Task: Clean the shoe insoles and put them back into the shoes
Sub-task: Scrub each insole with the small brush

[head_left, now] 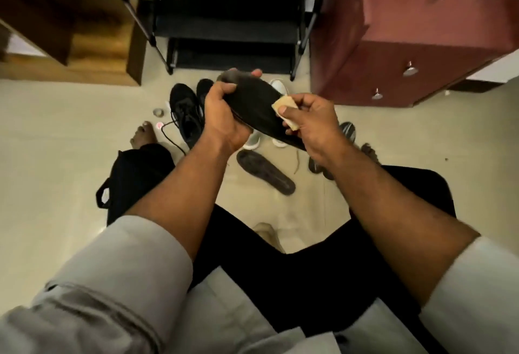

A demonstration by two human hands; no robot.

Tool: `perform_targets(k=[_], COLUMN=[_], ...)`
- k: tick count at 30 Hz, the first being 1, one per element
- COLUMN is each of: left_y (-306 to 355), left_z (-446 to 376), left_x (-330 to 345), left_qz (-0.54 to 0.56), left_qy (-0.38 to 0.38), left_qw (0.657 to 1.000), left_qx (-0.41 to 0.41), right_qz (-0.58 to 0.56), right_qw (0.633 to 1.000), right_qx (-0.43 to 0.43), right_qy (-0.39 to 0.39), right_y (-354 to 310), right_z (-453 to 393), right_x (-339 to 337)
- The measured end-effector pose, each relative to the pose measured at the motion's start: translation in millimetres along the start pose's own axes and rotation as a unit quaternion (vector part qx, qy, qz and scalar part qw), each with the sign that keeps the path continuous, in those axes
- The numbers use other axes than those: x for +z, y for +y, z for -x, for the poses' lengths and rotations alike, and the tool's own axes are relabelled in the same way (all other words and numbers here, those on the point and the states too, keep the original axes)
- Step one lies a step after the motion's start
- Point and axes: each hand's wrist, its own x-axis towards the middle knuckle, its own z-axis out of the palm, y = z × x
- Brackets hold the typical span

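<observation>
Over the lap, left hand (224, 113) grips black insole (258, 106) at its toe end; right hand (311, 120) pinches tan sponge (285, 106) against it. Below on floor (56, 143), second insole (265, 171); beyond, black shoes (186, 109), then rack (227, 16).

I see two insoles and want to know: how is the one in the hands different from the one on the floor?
The held insole is up in the air, gripped by the left hand; the floor insole lies flat, untouched. The right hand presses a tan cloth on the held insole; nothing touches the floor insole. Both are dark and long.
</observation>
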Motion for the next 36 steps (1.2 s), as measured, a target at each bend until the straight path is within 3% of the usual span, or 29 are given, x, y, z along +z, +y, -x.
perform_targets(k=[4, 8, 13, 20, 24, 32, 36], left_y=[-2, -10, -28, -33, -35, -40, -42], left_z=[46, 73, 80, 77, 70, 47, 53], left_x=[10, 3, -11, -4, -2, -12, -12], left_qz=[0.023, 0.05, 0.089, 0.098, 0.117, 0.154, 0.13], left_qy=[-0.014, -0.024, -0.045, -0.09, -0.089, -0.067, -0.095], left_qw=[0.999, 0.998, 0.995, 0.989, 0.987, 0.985, 0.985], left_qx=[0.039, 0.021, -0.005, -0.065, -0.07, -0.045, -0.057], right_qz=[0.02, 0.048, 0.151, 0.3, 0.368, 0.462, 0.516], right_qw=[0.999, 0.997, 0.976, 0.895, 0.852, 0.78, 0.73], right_qx=[-0.036, -0.055, -0.157, -0.325, -0.366, -0.422, -0.447], right_qy=[0.0, -0.009, 0.027, 0.066, 0.073, -0.001, -0.023], right_y=[-23, -34, -30, -35, -33, -16, -24], right_z=[36, 65, 77, 61, 51, 53, 50], right_x=[1, 4, 17, 40, 52, 63, 50])
